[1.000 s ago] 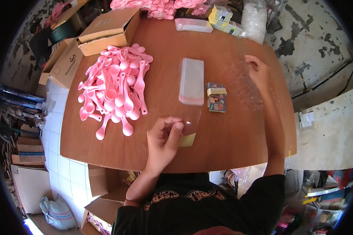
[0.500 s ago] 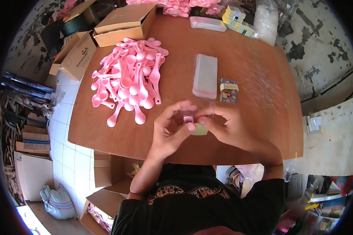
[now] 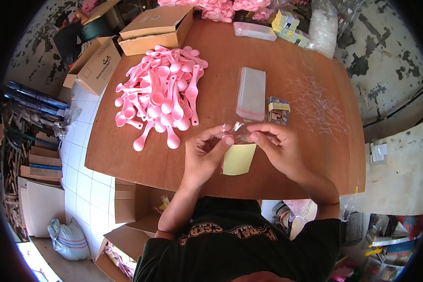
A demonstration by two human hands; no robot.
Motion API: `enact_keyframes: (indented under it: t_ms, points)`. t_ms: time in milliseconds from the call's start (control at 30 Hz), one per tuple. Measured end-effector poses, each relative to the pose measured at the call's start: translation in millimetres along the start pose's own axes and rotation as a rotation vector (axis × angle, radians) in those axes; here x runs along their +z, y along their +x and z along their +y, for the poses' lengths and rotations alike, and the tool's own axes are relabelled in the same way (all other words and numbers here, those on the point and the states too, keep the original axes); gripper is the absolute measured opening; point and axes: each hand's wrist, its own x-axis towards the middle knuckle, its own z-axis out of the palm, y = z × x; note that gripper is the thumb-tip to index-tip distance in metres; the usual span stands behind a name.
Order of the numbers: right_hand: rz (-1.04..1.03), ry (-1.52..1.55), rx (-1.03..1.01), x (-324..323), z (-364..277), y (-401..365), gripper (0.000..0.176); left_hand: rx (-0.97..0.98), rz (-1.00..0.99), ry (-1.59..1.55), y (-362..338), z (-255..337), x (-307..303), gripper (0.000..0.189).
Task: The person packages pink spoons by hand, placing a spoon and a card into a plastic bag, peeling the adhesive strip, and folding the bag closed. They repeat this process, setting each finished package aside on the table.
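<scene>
My left hand (image 3: 204, 157) and my right hand (image 3: 278, 152) pinch the top of a clear plastic bag (image 3: 242, 133) between thumbs and fingers, over the table's near side. A pale yellow card (image 3: 239, 160) hangs below the plastic, between the hands. A bit of pink shows at my left fingertips, mostly hidden. Just beyond the hands lie a stack of clear plastic sleeves (image 3: 251, 91) and a small banded bundle of printed cards (image 3: 278, 113). To the left is a heap of pink measuring spoons (image 3: 162, 89).
Thin clear strips (image 3: 319, 105) are scattered over the right of the brown table (image 3: 122, 164). Along its far side are a cardboard box (image 3: 155, 30), a clear packet (image 3: 254, 31), yellow bundles (image 3: 290, 28) and a plastic roll (image 3: 323, 28). Open cartons (image 3: 127, 251) stand below.
The pink piece at my fingers has become mostly hidden. The clear plastic is now stretched between my hands, and the yellow card shows in full below them. The view has shifted slightly.
</scene>
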Motion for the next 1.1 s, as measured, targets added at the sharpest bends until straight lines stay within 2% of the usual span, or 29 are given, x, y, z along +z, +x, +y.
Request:
enact_keyframes:
  t_ms: [267, 400, 467, 533, 733, 867, 933, 967, 1033, 1100]
  points:
    - [-0.003, 0.006, -0.074, 1, 3, 1, 0.016, -0.049, -0.004, -0.090, -3, -3, -12, 0.017]
    - [-0.048, 0.057, -0.027, -2, 3, 2, 0.014, -0.040, -0.072, -0.157, -4, -3, -17, 0.016]
    - [-0.123, 0.011, -0.207, -5, 5, 5, 0.014, -0.015, -0.077, -0.166, -3, -3, -17, 0.016]
    - [-0.134, 0.042, -0.188, -4, 4, 6, 0.015, 0.051, -0.119, -0.166, -2, -5, -18, 0.017]
    - [-0.165, 0.008, -0.178, -6, 4, 6, 0.020, 0.076, -0.167, -0.159, 0, -5, -22, 0.019]
    - [-0.195, -0.088, -0.175, -13, 1, 6, 0.017, 0.036, -0.155, -0.210, 0, -4, -23, 0.019]
    - [-0.195, -0.043, -0.197, -12, 4, 6, 0.015, -0.025, -0.175, -0.304, 1, 0, -24, 0.013]
    - [-0.195, 0.002, -0.221, -12, 4, 6, 0.013, -0.027, -0.174, -0.304, 1, -3, -23, 0.013]
    - [-0.167, 0.072, -0.189, -3, 5, 3, 0.012, 0.118, -0.164, -0.038, 1, -8, -22, 0.014]
    - [-0.140, 0.142, -0.156, 3, 6, -1, 0.013, 0.044, -0.152, -0.036, -3, -1, -21, 0.019]
